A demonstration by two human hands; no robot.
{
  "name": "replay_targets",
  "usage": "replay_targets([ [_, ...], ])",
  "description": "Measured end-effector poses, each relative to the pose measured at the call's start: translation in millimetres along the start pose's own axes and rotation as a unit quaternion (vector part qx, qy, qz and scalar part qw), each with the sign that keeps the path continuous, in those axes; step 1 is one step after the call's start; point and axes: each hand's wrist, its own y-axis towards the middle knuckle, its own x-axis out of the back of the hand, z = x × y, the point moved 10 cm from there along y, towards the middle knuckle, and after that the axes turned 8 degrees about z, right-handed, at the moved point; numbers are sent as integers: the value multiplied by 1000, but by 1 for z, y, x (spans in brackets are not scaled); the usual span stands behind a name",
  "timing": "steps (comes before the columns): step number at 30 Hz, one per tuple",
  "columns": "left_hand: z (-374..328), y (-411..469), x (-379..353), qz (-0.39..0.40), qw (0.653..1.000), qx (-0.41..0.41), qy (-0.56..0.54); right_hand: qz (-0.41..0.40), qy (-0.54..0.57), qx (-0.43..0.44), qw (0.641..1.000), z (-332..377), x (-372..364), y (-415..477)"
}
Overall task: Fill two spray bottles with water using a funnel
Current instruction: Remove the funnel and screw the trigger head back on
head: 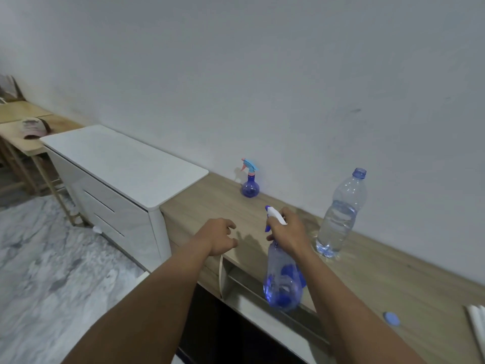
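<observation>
The right hand (287, 231) was clenched around the neck of a tall clear-blue spray bottle (283, 279), just under its white trigger head (275, 218), holding it lifted in front of the wooden shelf (380, 271) rather than standing on it. Something blue showed through the bottle's body — I could not tell whether it lay inside or behind. The left hand (219, 236) hung released, fingers loosely curled, holding nothing, left of that bottle and above the shelf's front edge.

Taking the water bottle (341, 214) as the landmark: it stood uncapped and partly full on the shelf, just right of the held bottle. The small round spray bottle (250, 181) stood well to its left, against the wall. A blue cap (391, 318) lay on the shelf nearer the camera than the water bottle. No funnel was plainly visible.

The step appeared to be handling the tall bottle's spray head. To do it well, the free hand should steady the body — low, near the base — while the right turns the collar, keeping the bottle upright.
</observation>
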Motion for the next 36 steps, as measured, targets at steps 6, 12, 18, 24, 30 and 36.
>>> replay_targets([
  [6, -30, 36, -18, 56, 995, -39, -73, -22, 6, 69, 997, 40, 18, 34],
  [12, -41, 96, -15, 84, 986, -90, -114, -59, 44, 73, 995, 54, 25, 87],
  [18, -44, 170, -10, 84, 980, -124, -131, -85, 30, 59, 994, 49, 31, 152],
  [24, -27, 244, -27, 65, 984, -112, -123, -127, 11, 10, 992, 7, 30, 215],
  [30, -23, 311, -59, 83, 982, -147, -87, -144, 22, -20, 989, -30, 31, 261],
  [36, -30, 351, -47, 33, 981, -126, -144, -163, 4, -5, 987, -33, 38, 300],
])
